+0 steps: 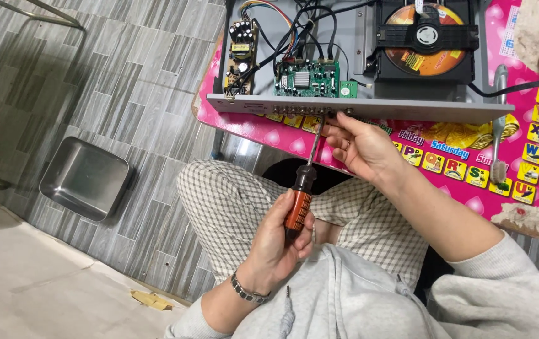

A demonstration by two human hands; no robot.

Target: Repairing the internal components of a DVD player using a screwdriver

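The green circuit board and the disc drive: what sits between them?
In the head view, only black cables and bare grey chassis floor lie between the green circuit board and the disc drive.

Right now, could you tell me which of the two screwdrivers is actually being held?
The orange-and-black-handled screwdriver, gripped by the left hand with its tip at the player's rear panel. The grey-handled screwdriver lies untouched on the pink table.

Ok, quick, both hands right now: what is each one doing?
Left hand: closed around the orange-and-black handle of the screwdriver.
Right hand: fingers pinched at the screwdriver's tip, against the rear edge of the opened disc player.
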